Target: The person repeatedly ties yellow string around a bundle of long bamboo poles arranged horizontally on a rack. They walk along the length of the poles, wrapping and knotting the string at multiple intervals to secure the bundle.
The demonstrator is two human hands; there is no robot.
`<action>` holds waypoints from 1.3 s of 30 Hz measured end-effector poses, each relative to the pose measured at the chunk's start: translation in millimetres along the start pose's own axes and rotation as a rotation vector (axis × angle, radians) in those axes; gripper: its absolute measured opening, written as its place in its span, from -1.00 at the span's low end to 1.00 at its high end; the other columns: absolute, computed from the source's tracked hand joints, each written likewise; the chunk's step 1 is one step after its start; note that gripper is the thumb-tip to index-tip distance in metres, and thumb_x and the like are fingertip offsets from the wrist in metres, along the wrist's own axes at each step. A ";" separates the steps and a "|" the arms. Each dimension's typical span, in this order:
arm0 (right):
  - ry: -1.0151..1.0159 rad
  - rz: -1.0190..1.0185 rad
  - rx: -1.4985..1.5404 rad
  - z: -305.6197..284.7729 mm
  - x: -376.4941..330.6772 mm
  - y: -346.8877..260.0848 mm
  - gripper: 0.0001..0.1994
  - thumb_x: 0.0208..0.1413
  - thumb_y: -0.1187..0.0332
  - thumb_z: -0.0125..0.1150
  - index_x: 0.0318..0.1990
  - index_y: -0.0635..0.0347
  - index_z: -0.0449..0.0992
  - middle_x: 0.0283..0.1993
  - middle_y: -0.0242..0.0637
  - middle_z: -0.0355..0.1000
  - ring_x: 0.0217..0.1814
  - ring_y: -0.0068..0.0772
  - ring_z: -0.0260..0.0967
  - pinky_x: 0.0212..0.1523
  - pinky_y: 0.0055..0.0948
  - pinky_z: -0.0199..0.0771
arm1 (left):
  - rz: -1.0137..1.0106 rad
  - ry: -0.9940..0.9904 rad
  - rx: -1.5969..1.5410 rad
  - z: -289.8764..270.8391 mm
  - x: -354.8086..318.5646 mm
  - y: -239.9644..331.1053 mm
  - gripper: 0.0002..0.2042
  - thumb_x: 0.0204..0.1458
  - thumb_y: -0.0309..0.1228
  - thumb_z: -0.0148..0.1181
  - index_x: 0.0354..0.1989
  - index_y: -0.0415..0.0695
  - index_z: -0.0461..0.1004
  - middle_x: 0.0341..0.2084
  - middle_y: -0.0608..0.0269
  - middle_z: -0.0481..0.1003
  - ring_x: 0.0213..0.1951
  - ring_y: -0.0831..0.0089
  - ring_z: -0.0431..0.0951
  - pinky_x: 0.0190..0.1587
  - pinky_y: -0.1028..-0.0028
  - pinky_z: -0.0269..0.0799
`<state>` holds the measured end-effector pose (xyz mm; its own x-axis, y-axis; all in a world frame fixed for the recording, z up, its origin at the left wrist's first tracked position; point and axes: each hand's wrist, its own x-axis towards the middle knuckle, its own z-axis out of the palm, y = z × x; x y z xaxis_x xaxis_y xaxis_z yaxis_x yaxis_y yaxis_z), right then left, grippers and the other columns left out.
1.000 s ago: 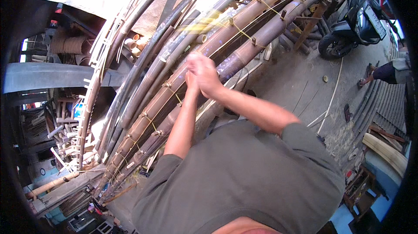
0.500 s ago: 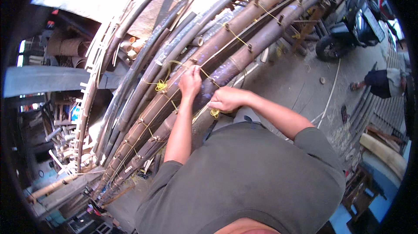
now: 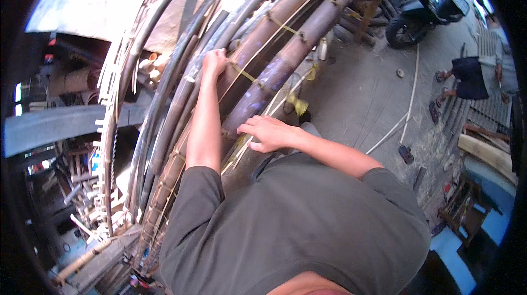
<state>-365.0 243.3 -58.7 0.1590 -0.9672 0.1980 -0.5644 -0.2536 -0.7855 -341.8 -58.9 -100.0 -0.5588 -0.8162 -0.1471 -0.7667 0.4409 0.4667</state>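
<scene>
Two thick brown bamboo poles run side by side from upper right to lower left, the far pole [image 3: 282, 12] and the near pole [image 3: 274, 72]. Yellow cord [image 3: 282, 23] crosses between small pegs along them. My left hand [image 3: 215, 63] is closed at the outer side of the far pole, beside a peg; what its fingers grip is hidden. My right hand [image 3: 265, 132] is at the near pole's side, palm down, fingers loosely stretched and apart. A bit of yellow cord shows below its fingertips.
Several dark poles [image 3: 173, 94] lie left of the bamboo pair, with a curved slatted frame [image 3: 112, 146] beyond. A motorcycle [image 3: 420, 17] stands at upper right, and another person [image 3: 472, 78] at right. Long thin strips [image 3: 409, 111] lie on the floor.
My left hand has moved left and away, across the far pole. My right hand has loosened from a fist and its fingers have spread. The view has shifted.
</scene>
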 end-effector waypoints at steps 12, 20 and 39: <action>1.066 0.228 1.655 91.7 91.1 -44.8 -0.79 0.30 0.27 -0.08 -0.34 0.09 0.42 -0.39 -0.28 0.45 -0.39 -0.50 0.38 -0.29 -0.44 0.42 | 0.037 0.069 -0.156 -39.7 -230.4 -76.8 -0.75 0.12 -0.26 0.06 -0.12 -0.11 0.49 -0.27 -0.09 0.57 -0.13 -0.04 0.55 -0.11 0.04 0.43; 0.563 1.097 1.835 97.5 63.5 -90.0 -0.61 0.27 -0.04 -0.05 -0.04 0.06 0.45 -0.42 -0.41 0.39 -0.44 -0.46 0.32 -0.25 -0.44 0.43 | -0.017 0.180 -0.153 -33.9 -234.6 -78.6 -0.69 0.07 -0.13 0.20 -0.12 -0.05 0.49 -0.28 0.03 0.59 -0.18 0.06 0.59 -0.13 0.13 0.43; -0.434 -0.216 -0.144 41.4 222.3 -109.8 -0.47 0.23 -0.09 -0.07 -0.13 0.26 0.56 -0.09 0.02 0.47 0.03 0.03 0.40 0.05 -0.07 0.40 | 0.044 0.197 -0.308 -28.8 -234.3 -84.2 -0.70 0.22 -0.20 -0.01 0.01 -0.07 0.44 -0.07 -0.07 0.49 0.05 -0.04 0.44 0.11 0.09 0.30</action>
<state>-234.1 56.7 47.3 0.5894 -0.8055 0.0614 -0.5827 -0.4765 -0.6583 -137.2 84.4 -79.7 -0.4945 -0.8684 0.0362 -0.5953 0.3687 0.7139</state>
